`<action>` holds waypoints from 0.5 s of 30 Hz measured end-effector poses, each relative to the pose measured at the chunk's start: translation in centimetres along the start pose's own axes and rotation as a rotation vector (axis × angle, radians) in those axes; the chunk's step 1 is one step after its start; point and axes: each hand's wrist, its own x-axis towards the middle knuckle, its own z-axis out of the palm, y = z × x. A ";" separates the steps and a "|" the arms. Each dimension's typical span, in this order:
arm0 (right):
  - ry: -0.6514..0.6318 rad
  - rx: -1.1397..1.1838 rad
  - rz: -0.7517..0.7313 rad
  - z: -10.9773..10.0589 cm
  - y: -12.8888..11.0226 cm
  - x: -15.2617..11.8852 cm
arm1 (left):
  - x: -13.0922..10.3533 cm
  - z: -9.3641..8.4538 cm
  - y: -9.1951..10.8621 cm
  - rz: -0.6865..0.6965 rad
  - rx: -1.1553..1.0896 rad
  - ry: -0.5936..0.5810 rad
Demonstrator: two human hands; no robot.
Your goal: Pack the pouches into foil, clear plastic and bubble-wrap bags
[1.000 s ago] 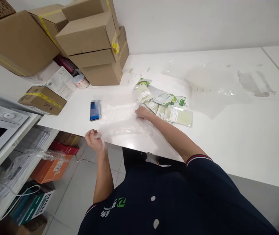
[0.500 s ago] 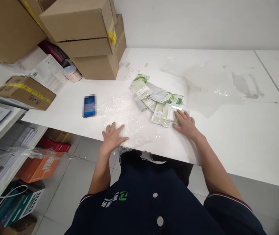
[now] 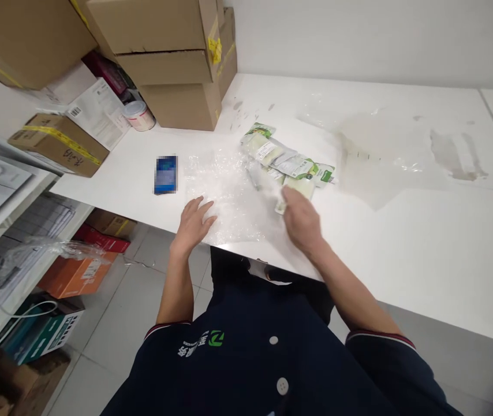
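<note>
White table bears green-printed packets, labels illegible, by the right hand.

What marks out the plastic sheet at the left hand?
On the white table, look between the phone and the printed pouches. At the left hand lies the clear plastic sheet, densely crinkled, unlike the smoother clear sheet right of the pouches.

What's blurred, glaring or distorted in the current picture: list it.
Head view: the right hand is blurred, the left hand clearer; head view: bright glints speckle the plastic between them; head view: the phone is pixelated; head view: the right-hand corners darken.
</note>
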 end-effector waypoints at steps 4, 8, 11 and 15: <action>-0.349 -0.110 -0.264 4.9 -4.1 -1.4 | -2.2 1.3 0.9 0.003 -0.054 0.104; -0.466 -0.076 -0.373 5.8 -2.6 -2.5 | -4.6 2.0 1.5 0.141 -0.047 0.051; -0.489 -0.017 -0.408 4.5 -0.5 -2.5 | -5.8 2.4 1.8 0.255 0.056 -0.097; -0.511 -0.053 -0.437 3.7 0.8 -2.4 | -5.9 3.3 1.1 0.278 0.208 -0.140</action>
